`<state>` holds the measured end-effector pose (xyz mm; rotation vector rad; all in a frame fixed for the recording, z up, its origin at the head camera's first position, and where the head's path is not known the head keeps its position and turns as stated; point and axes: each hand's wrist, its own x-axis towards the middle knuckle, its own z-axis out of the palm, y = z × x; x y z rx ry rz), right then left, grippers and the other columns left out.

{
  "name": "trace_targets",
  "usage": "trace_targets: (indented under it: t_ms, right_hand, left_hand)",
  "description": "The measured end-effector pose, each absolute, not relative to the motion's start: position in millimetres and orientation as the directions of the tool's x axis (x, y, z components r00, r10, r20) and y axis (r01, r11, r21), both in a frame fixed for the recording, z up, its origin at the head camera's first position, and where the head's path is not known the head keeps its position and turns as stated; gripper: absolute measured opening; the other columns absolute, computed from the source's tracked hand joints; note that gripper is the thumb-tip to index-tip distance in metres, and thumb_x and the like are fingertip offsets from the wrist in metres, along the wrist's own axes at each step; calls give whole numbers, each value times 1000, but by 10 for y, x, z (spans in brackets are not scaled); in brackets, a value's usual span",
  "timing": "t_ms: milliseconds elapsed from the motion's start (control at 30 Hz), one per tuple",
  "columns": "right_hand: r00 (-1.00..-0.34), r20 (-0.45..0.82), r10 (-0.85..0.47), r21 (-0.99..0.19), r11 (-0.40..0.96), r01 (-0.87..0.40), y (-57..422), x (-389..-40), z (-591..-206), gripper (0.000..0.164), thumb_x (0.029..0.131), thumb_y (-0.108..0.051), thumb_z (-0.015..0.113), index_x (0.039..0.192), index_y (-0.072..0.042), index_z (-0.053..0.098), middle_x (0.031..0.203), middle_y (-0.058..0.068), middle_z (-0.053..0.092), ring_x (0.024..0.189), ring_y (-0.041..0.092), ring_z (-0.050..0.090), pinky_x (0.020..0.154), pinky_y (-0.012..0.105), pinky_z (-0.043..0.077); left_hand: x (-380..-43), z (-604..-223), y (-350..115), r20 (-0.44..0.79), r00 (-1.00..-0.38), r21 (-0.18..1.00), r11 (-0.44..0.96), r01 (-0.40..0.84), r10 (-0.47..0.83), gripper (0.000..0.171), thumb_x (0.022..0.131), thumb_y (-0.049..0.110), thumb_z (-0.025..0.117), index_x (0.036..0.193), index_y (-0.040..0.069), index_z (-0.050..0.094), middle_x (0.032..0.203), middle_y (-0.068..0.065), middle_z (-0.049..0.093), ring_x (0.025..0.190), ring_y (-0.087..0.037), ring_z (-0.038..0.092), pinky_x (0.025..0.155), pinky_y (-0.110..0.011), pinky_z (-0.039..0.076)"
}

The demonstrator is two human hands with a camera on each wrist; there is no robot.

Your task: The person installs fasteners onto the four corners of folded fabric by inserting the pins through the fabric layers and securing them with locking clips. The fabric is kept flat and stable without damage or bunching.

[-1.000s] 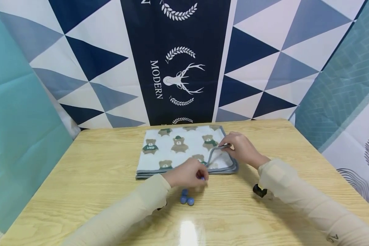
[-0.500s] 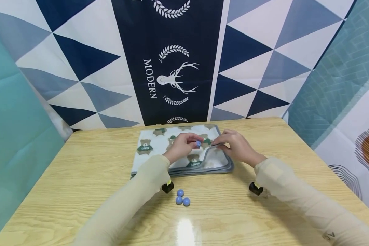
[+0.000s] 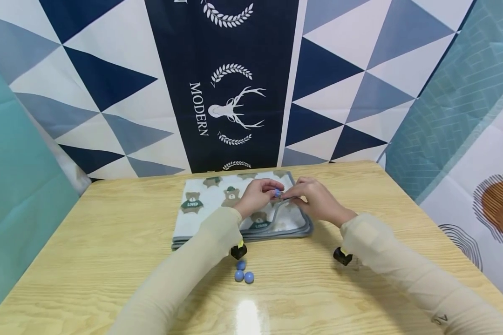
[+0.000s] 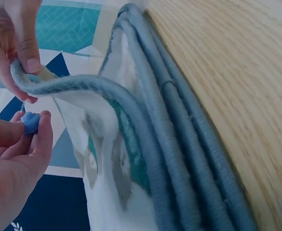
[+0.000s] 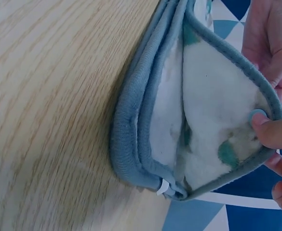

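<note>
A folded white blanket (image 3: pixel 193 221) with brown bears and grey-blue edging lies on the table. My right hand (image 3: pixel 318 197) pinches its lifted near right corner. Under that thumb, in the right wrist view, a small pale-blue disc (image 5: pixel 259 114) shows against the cloth's inner face. Between thumb and fingers, my left hand (image 3: pixel 255 197) pinches a blue round-headed pin (image 4: pixel 30 122), whose thin shaft points up at the corner edging. The two hands' fingertips are close together over the blanket.
Three blue round pieces (image 3: pixel 249 278) sit clustered on the wooden table (image 3: pixel 109 251), in front of the blanket and near my left forearm. Dark wrist cameras hang under both sleeves. A patterned cloth backdrop (image 3: pixel 230 46) stands behind the table's far edge.
My left hand has lifted the blue pin from in front of the blanket and carried it up and right to the corner. The right hand keeps holding the corner.
</note>
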<state>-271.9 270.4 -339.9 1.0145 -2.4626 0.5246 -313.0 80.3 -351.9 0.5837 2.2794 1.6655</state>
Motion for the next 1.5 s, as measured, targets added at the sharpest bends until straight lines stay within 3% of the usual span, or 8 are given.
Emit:
trace_targets:
  t_ms: [100,367,600,967,1500]
  right_hand:
    - [-666,491,-561,-191,676,-711,2692,-2715,-3398,27,74,7,75,94,-11,78,86,-1,76,77,13,60,68,31,50]
    - [-688,465,-556,-204,689,-695,2680,-2709,-3378,26,76,6,75,96,-11,78,87,0,76,77,14,59,66,30,48]
    - [-679,468,-566,-203,679,-706,2673,-2712,-3377,26,77,5,74,96,-11,77,90,1,76,81,16,62,72,34,51]
    - [-662,483,-573,-194,667,-719,2680,-2711,-3393,26,76,6,74,96,-11,78,87,0,76,76,13,60,67,30,49]
    - [-663,480,-574,-202,663,-721,2689,-2724,-3406,26,77,6,73,96,-11,77,88,1,76,79,15,63,72,34,52]
  left_hand:
    - [-3121,-3516,801,32,-885,952,255,169,464,25,95,-4,50,112,1,67,116,-16,69,98,-19,68,88,-30,57]
    - [-3105,-3506,773,17,-888,961,238,142,459,25,96,-2,50,113,2,67,117,-15,69,104,-25,67,95,-40,54]
    - [-3108,-3500,764,18,-886,957,249,149,463,24,96,-1,51,113,3,67,116,-15,69,103,-24,68,96,-42,53]
    - [-3105,-3479,744,2,-891,958,255,132,454,23,95,0,53,112,5,68,115,-14,70,99,-21,68,97,-44,52]
    - [-3080,-3436,758,14,-888,937,305,172,459,22,94,2,56,112,6,69,114,-12,70,105,-22,66,84,-26,54]
